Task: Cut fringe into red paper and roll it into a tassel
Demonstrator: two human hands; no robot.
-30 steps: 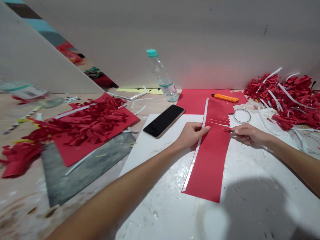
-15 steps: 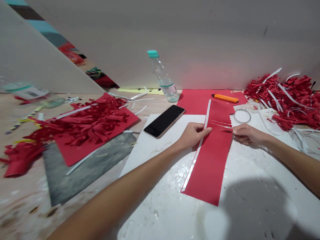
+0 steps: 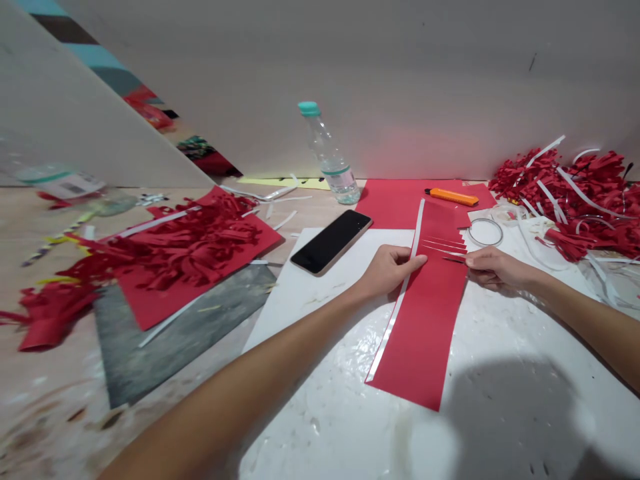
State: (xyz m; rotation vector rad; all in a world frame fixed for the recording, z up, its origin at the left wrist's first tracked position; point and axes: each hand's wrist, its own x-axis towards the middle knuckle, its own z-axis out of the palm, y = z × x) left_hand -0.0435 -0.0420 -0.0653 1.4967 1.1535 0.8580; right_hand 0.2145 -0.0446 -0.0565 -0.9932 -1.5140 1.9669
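A long red paper strip (image 3: pixel 430 333) lies slantwise before me, with a white tape band along its left edge. Several narrow slits run in from its right edge near the upper end. My left hand (image 3: pixel 393 270) is closed on the left edge, thumb on top and fingers underneath. My right hand (image 3: pixel 495 268), at the opposite edge, grips small scissors (image 3: pixel 454 258). Their thin blades lie across the paper at the lowest slits, while the handles are hidden in my fingers.
A phone (image 3: pixel 331 241) and a plastic bottle (image 3: pixel 334 160) are beyond my left hand. An orange box cutter (image 3: pixel 451 197) rests on a red sheet (image 3: pixel 390 203) near a clear ring (image 3: pixel 485 232). Red fringed paper piles up left (image 3: pixel 195 247) and right (image 3: pixel 595 187).
The scissors have shifted slightly, and another slit seems to show in the strip's right side. My left hand keeps its hold. The whole view has drifted a little.
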